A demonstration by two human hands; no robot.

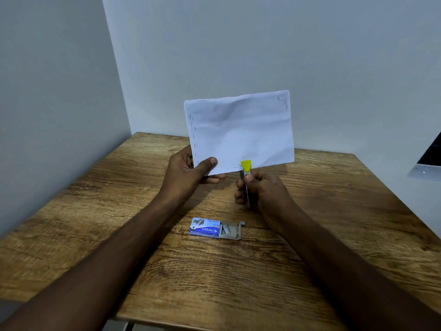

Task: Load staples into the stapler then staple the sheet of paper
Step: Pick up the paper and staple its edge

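Note:
A white sheet of paper (241,132) is held upright above the wooden table (95,211). My left hand (188,173) pinches its lower left corner, thumb on the front. Several staples run down its left edge and along the bottom edge, and one sits at the top right corner. My right hand (260,189) grips a small stapler (245,173) with a yellow tip, its jaws over the sheet's bottom edge near the middle. A blue staple box (207,228) lies on the table below my hands, its tray slid out to the right with staples inside.
The table stands in a corner between two grey walls. A dark object with a pale frame (429,156) shows at the right edge of view. A small loose piece (243,222) lies just right of the box.

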